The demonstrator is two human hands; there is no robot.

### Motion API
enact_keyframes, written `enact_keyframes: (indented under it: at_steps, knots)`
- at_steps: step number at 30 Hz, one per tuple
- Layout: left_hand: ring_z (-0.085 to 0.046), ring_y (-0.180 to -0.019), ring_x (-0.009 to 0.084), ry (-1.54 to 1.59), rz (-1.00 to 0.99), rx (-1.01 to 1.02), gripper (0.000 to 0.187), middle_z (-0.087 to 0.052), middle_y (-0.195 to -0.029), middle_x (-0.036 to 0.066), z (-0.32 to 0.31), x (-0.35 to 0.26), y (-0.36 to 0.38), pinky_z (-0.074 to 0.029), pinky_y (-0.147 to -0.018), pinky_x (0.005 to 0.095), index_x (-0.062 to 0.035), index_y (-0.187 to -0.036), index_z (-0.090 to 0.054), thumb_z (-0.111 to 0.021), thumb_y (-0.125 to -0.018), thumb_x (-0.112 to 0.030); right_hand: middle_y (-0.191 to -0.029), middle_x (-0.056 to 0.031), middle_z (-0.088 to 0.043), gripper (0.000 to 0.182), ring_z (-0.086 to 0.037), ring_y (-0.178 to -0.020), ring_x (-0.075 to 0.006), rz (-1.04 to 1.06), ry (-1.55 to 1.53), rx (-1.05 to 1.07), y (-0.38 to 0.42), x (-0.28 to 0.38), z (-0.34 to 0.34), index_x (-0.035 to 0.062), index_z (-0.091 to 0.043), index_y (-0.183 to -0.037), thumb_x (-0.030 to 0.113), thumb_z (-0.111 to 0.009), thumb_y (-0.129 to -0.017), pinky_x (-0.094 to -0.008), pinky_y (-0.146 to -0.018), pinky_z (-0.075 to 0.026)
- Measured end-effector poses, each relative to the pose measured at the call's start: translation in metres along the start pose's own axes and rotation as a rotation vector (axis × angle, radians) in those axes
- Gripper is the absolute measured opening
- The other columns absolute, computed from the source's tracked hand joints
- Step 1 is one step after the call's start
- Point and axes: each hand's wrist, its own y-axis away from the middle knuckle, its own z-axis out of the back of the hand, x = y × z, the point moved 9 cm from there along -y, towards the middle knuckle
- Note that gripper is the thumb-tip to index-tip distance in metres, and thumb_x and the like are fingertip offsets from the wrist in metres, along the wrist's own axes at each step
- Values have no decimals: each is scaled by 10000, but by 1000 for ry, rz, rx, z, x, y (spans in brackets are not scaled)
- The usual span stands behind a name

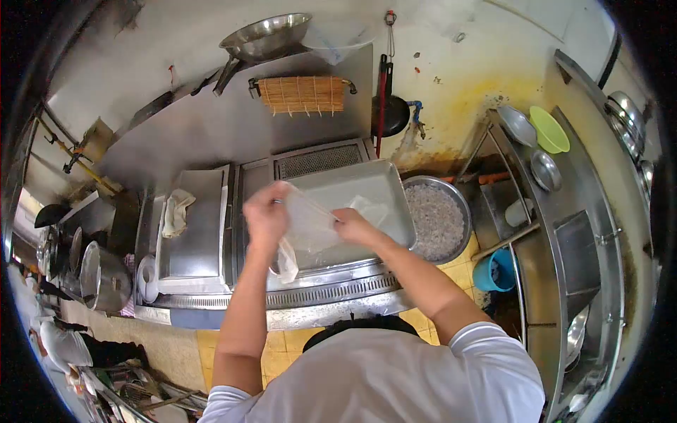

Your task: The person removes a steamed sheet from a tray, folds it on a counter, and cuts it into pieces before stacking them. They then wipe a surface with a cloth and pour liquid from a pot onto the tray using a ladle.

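Translucent sheet (310,217): one, thin, pale and creased, stretched between your two hands above the tray; whether it is cloth or plastic, you cannot tell from here.

Left hand (267,215): fingers curled nearly closed, gripping the sheet's left side.

Right hand (352,225): fingers pinched together on the sheet's right edge — hardly open.

Metal tray (393,204): one, large and shallow, lying under the sheet and your hands, with one whitish piece (370,210) inside it.

White strip (288,262): one, hanging below your left hand at the tray's near side; you cannot tell whether it joins the sheet.

Wide basin (465,220): one, just right of the tray, filled with pale, lumpy contents.

Steel surface left: one crumpled cloth (178,213), lying near its left edge.

Wall ahead: one slatted mat (302,94) on a bar, one steel pan (266,39) above it, one black pan (391,116) to the right.

Shelves at right: one green bowl (549,130) and two metal bowls (545,170) near it — with one blue bucket (495,271) lower down.

Far left: another person (63,343) in a white top, well apart from you.
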Motion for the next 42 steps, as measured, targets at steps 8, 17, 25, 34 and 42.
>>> enact_keyframes:
  at_steps: [8,17,25,34,42]
  knots:
    - [-738,-924,244,-123,-14,39,308,-760,-1003,141,-19,26,14,-576,-853,335,-51,-1047,-764,-613,-800,56,-1038,-209,-740,347,-703,-1042,-359,95,208,-360,16,-21,66,-6,-704,-1148,60,-610,-821,-437,-915,-541]
    - [-717,-865,161,22,147,-125,185,-760,-873,120,45,-4,-21,-567,-783,299,25,-1004,-752,-626,-875,66,-888,-233,-701,249,-701,-891,-359,-118,146,-238,27,-52,70,-1,-714,-1014,34,-548,-832,-458,-836,-526]
    - [-742,-959,301,-197,-130,184,324,-757,-1047,151,-56,-22,14,-582,-868,377,-114,-1027,-793,-609,-807,36,-884,-188,-706,243,-701,-911,-301,132,-332,-293,8,64,58,-5,-701,-1026,13,-545,-841,-411,-840,-534]
    - [-728,-894,201,-104,158,3,315,-756,-960,163,39,37,-12,-564,-826,325,-23,-1037,-765,-584,-802,84,-1143,-220,-691,347,-653,-1085,-406,-312,474,-24,33,-104,87,29,-697,-1165,131,-606,-846,-461,-991,-512]
    - [-749,-888,244,-170,-109,126,232,-772,-966,157,-10,-23,-11,-574,-832,349,-15,-1035,-768,-686,-821,21,-1044,-212,-718,264,-689,-1041,-302,59,-154,-285,4,48,34,-20,-683,-1092,69,-598,-858,-380,-885,-531]
